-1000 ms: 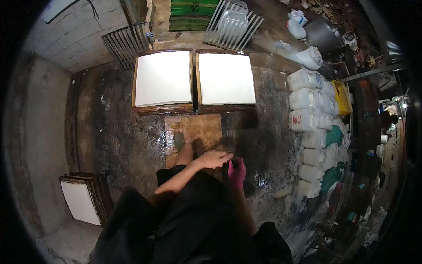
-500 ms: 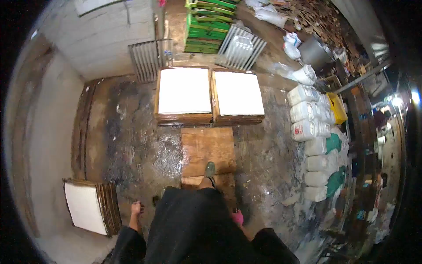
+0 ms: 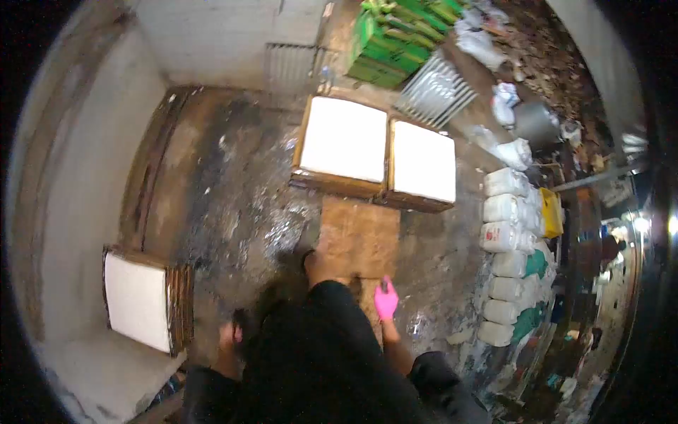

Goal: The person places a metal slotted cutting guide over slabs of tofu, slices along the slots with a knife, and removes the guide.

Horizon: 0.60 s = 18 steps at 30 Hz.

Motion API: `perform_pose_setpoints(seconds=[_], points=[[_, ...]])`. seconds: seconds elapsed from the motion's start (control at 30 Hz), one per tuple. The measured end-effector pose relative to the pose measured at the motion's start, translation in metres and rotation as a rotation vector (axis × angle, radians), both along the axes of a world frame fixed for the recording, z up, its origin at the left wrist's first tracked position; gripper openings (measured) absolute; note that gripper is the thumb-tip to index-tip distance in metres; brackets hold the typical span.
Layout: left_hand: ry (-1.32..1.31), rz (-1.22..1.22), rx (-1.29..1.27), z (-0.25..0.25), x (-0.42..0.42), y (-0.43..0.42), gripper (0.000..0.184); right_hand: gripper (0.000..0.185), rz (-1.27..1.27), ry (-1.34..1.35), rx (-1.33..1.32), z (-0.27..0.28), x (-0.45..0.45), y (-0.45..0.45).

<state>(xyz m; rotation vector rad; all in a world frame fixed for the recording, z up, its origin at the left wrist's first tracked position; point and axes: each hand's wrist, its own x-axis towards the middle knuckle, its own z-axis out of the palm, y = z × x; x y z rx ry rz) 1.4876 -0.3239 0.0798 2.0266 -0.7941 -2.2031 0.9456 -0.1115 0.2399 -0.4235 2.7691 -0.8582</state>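
My left hand [image 3: 229,333], bare and smeared by motion, hangs low at my left side above the wet floor. A dark patch shows beside it, and I cannot tell whether its fingers hold anything. My right hand [image 3: 386,302] wears a pink glove and is closed around a small dark thing [image 3: 385,285] too small to name. It hangs over the wooden board [image 3: 360,237] on the floor. Ahead stand two neighbouring stacks of wooden frames, topped by a left white sheet [image 3: 346,138] and a right white sheet [image 3: 424,159].
Another frame stack with a white top [image 3: 138,300] stands at the left wall. White jugs [image 3: 500,237] line the right side near a yellow crate [image 3: 551,212]. Green stacked boxes [image 3: 388,53] and a metal rack [image 3: 438,92] stand at the back. The floor [image 3: 233,184] looks wet.
My view has turned, so the frame stacks ahead sit tilted and further right. My right hand has come forward into fuller view. I have stepped, and a different foot shows ahead.
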Motion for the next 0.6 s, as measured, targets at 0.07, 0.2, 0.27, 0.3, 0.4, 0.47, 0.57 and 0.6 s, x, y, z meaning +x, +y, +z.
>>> perform_pose_setpoints(seconds=[0.07, 0.2, 0.27, 0.3, 0.4, 0.47, 0.57, 0.6], points=[[-0.091, 0.032, -0.048, 0.029, -0.078, -0.069, 0.034, 0.04, 0.011, -0.087, -0.25, -0.026, -0.035, -0.038], [-0.275, -0.577, -0.871, -0.013, -0.163, -0.194, 0.034, 0.025, 0.266, -0.211, 0.049, -0.013, -0.108, -0.13], [-0.188, -0.41, -0.694, 0.041, -0.221, -0.251, 0.032, 0.027, 0.321, -0.339, 0.285, -0.004, -0.141, -0.181], [-0.139, -0.326, -0.612, 0.067, -0.244, -0.276, 0.032, 0.029, 0.342, -0.452, 0.314, -0.003, -0.149, -0.192], [-0.1, -0.265, -0.487, 0.045, -0.287, -0.35, 0.032, 0.036, 0.39, -0.584, 0.383, -0.03, -0.189, -0.238], [-0.225, -0.352, -0.581, 0.048, -0.311, -0.394, 0.031, 0.04, 0.38, -0.644, 0.396, -0.061, -0.2, -0.234], [-0.276, -0.457, -0.775, 0.008, -0.348, -0.457, 0.029, 0.039, 0.243, -0.852, 0.173, -0.042, -0.2, -0.245], [-0.304, -0.486, -0.803, 0.027, -0.371, -0.478, 0.03, 0.036, 0.192, -0.854, 0.264, -0.031, -0.201, -0.254]])
